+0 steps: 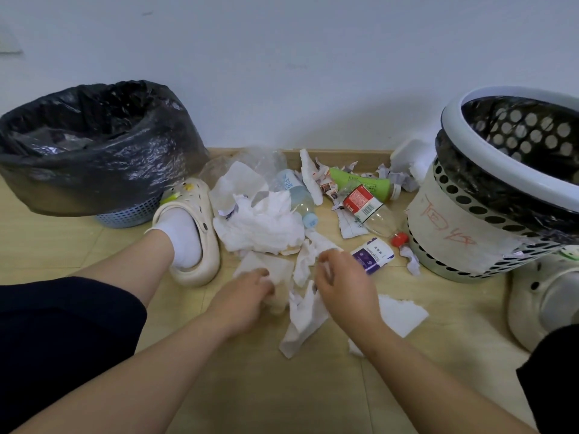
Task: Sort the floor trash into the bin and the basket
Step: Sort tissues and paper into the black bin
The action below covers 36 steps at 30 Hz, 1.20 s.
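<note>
Now both hands low over the tissue pile on the floor. Left hand curled, fingers pinching a crumpled tissue. Right hand half-closed on a tissue shred, grip unclear. Beyond the hands: blue bottle, red-label bottle, green bottle. Bin far left of left hand; basket right of right hand.

White tissues, green bottle, black bin liner
</note>
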Available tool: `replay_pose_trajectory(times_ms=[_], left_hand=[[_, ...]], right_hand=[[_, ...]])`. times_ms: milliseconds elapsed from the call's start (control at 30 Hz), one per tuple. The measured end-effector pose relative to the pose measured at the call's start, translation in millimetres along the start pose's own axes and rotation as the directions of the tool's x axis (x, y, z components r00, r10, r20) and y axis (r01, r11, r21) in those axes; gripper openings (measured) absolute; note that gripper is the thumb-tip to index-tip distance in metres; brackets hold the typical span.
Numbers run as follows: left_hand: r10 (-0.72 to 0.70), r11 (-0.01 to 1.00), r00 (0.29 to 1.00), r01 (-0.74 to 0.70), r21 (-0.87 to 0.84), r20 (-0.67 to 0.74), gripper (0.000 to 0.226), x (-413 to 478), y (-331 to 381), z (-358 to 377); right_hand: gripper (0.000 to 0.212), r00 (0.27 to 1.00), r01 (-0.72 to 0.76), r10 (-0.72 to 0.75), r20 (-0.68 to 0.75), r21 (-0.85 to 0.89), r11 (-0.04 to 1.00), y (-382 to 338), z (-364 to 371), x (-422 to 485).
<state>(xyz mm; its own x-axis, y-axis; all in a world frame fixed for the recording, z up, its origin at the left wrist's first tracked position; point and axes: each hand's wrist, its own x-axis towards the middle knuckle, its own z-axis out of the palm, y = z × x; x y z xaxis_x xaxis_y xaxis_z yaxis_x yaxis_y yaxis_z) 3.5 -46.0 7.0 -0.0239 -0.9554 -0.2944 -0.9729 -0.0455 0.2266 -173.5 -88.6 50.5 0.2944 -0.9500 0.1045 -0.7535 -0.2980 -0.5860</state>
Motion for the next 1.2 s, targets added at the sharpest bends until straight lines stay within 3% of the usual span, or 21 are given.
replay_pose_trajectory(times_ms=[100, 167, 233, 367, 433, 533, 633, 767, 900, 1000, 1133, 1200], left_hand=[[0.035, 0.991, 0.986, -0.055, 0.12, 0.163, 0.052, -9, -2, 12], [0.019, 0.992, 0.985, -0.039, 0.117, 0.173, 0.052, -12, -8, 14], [-0.007, 0.994, 0.988, -0.01, 0.107, 0.157, 0.049, -12, -12, 13], [-0.076, 0.995, 0.99, 0.067, 0.075, 0.121, 0.035, -9, -16, 12], [-0.103, 0.994, 0.991, 0.1, 0.042, 0.084, 0.028, -7, -12, 11], [-0.107, 0.993, 0.993, 0.104, -0.061, -0.045, 0.03, -2, 5, -1], [-0.094, 0.981, 0.982, 0.064, -0.182, -0.163, 0.035, 9, 31, -14], [-0.104, 0.975, 0.986, 0.076, -0.208, -0.131, 0.047, 29, 57, -9], [-0.063, 0.989, 0.993, 0.076, -0.13, 0.099, 0.075, 44, 69, 4], [-0.077, 0.996, 0.971, 0.084, -0.024, 0.226, 0.066, 42, 60, 17], [-0.059, 0.998, 0.993, 0.06, -0.001, 0.105, 0.039, 28, 48, 26], [-0.068, 0.997, 0.991, 0.07, -0.014, 0.115, 0.032, 23, 44, 26]], right_hand=[[0.021, 0.95, 0.24, -0.181, 0.255, -0.223, 0.945, 12, 34, -22], [0.028, 0.856, 0.29, -0.123, 0.503, -0.269, 0.918, 24, 49, -35], [0.034, 0.797, 0.294, -0.085, 0.598, -0.261, 0.919, 33, 54, -40], [0.026, 0.804, 0.292, -0.113, 0.584, -0.223, 0.93, 36, 57, -34], [0.02, 0.836, 0.157, -0.077, 0.543, -0.103, 0.982, 34, 56, -33], [0.018, 0.936, -0.122, 0.068, 0.345, 0.138, 0.983, 31, 41, -26], [0.02, 0.962, -0.179, 0.112, 0.251, 0.261, 0.949, 37, 13, -18], [0.028, 0.952, -0.1, 0.093, 0.291, 0.01, 0.995, 63, -18, -30], [0.041, 0.884, 0.05, 0.072, 0.462, -0.247, 0.968, 85, -16, -56], [0.049, 0.84, 0.151, 0.051, 0.54, -0.324, 0.934, 93, -5, -66], [0.042, 0.854, 0.091, 0.099, 0.511, -0.334, 0.938, 92, 3, -60], [0.041, 0.858, 0.029, 0.145, 0.493, -0.328, 0.944, 88, 6, -53]])
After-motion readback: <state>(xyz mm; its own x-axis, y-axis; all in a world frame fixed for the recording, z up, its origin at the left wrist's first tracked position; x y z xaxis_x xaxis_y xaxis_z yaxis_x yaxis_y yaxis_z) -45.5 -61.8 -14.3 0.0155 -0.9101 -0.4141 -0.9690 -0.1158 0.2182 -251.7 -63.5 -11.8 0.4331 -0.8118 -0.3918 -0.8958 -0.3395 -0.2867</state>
